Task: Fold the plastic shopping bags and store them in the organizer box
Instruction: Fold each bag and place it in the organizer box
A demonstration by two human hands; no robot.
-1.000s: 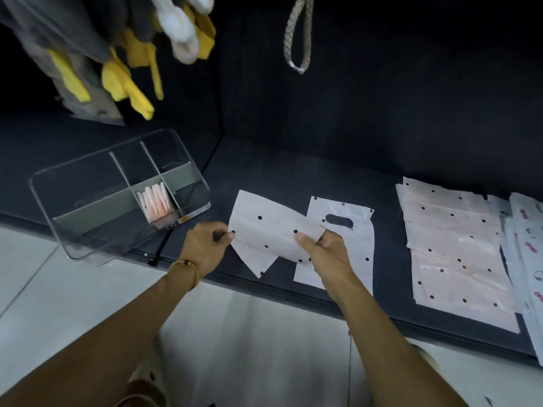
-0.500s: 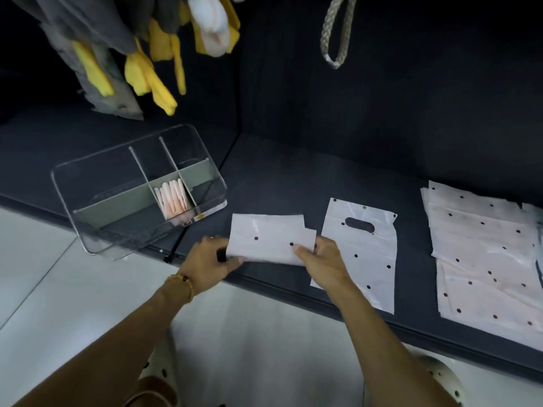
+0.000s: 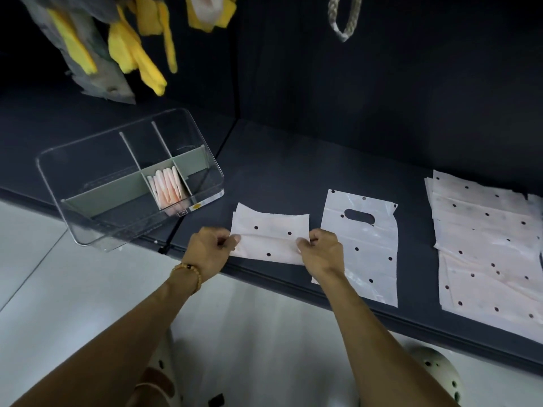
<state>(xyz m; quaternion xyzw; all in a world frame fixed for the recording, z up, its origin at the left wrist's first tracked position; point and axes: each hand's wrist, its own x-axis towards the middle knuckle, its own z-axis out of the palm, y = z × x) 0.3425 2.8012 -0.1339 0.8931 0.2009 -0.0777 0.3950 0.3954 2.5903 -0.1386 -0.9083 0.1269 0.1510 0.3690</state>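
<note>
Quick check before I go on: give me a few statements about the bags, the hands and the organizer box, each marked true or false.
1. Both hands pinch the folded white dotted plastic bag, the left hand and the right hand at opposite ends. True.
2. The clear plastic organizer box holds no bags. False: folded pinkish bags stand in one middle compartment.
3. A flat white dotted bag with a handle cutout lies right of the folded one. True.
4. The stack of unfolded dotted bags lies inside the box. False: it lies on the dark shelf, far right.
</note>
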